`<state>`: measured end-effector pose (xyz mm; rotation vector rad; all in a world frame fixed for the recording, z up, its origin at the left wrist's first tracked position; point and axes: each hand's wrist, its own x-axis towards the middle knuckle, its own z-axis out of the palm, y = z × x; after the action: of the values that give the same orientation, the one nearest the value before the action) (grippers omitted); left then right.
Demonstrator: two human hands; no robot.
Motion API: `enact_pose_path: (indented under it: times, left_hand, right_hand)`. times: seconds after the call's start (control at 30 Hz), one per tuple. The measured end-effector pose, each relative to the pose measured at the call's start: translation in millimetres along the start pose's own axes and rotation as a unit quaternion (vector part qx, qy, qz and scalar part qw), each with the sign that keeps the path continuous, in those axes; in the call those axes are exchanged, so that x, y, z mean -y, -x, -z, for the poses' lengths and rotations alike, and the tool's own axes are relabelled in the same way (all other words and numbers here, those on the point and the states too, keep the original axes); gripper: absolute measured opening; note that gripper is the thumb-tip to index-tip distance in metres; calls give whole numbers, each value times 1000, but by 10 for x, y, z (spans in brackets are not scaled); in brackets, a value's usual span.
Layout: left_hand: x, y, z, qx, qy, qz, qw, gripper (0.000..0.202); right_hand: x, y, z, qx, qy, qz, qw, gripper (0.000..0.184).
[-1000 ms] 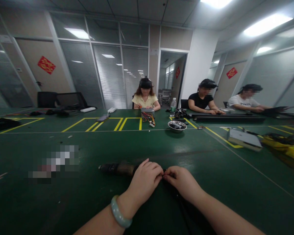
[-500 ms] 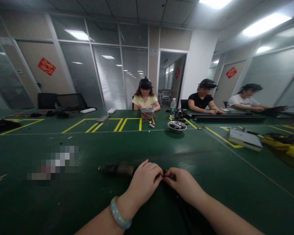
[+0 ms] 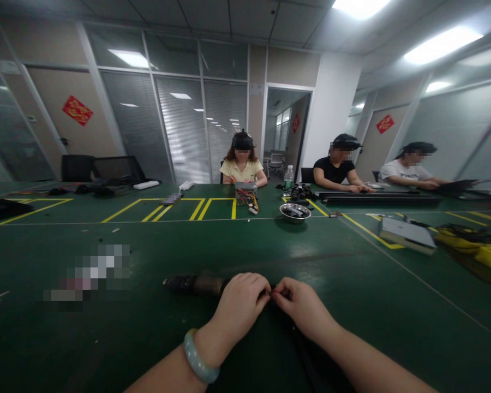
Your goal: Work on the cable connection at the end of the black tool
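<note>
My left hand (image 3: pixel 241 305), with a pale green bangle on its wrist, and my right hand (image 3: pixel 300 305) meet fingertip to fingertip low in the middle of the head view, both curled in a pinch on something small and dark that I cannot make out. A dark cylindrical tool (image 3: pixel 194 284) lies on the green table (image 3: pixel 147 327), its right end hidden under my left hand. A dark cable or strap (image 3: pixel 306 355) runs from my hands toward me.
Three people sit across the table, each busy with their own items. A steel bowl (image 3: pixel 295 212), a water bottle (image 3: pixel 288 180), loose wires (image 3: pixel 247 199), a flat grey box (image 3: pixel 407 233) and yellow material (image 3: pixel 478 248) lie farther off. Yellow lines mark the surface.
Both hands stay pinched together at the same spot; the fingers shift only slightly. The view has moved a little.
</note>
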<state>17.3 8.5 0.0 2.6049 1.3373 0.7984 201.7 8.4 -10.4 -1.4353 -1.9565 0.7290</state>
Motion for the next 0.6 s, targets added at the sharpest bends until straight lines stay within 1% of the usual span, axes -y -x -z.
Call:
enact_pose_path:
  times: [0.2,0.33,0.6]
  left_hand:
    - [3,26,-9,-13,4,12,1000,18]
    - [23,45,-29,-31,12,-5,999,15]
    - [18,40,-14,-30,11,-4,999,10]
  right_hand:
    - [-26,-19,24,15,-1,-10,1000,10]
    - [-14,-17,51,20,-4,-8,1000,11]
    - [-21,-13,76,40,-16,-3,999,12]
